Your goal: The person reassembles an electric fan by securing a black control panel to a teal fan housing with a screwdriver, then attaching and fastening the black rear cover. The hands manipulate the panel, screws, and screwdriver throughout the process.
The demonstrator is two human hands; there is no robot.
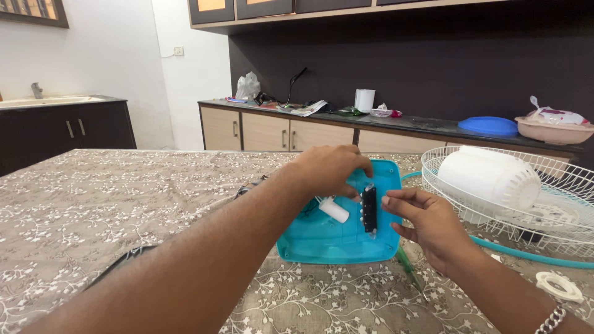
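A turquoise plastic fan base shell [322, 238] lies open side up on the patterned tablecloth. My left hand [328, 168] reaches over its top edge and its fingers touch the upper end of a black switch block [369, 209] standing inside the shell. My right hand [427, 222] pinches the right side of that black block. A white cylindrical capacitor [334, 210] with wires lies in the shell just left of the block.
A white wire fan guard [557, 179] with the white motor housing [489, 176] lies at the right, ringed by a turquoise rim [532, 255]. A green screwdriver [408, 266] and a white plastic ring [559, 286] lie near my right hand. A black cord [120, 263] runs at the left.
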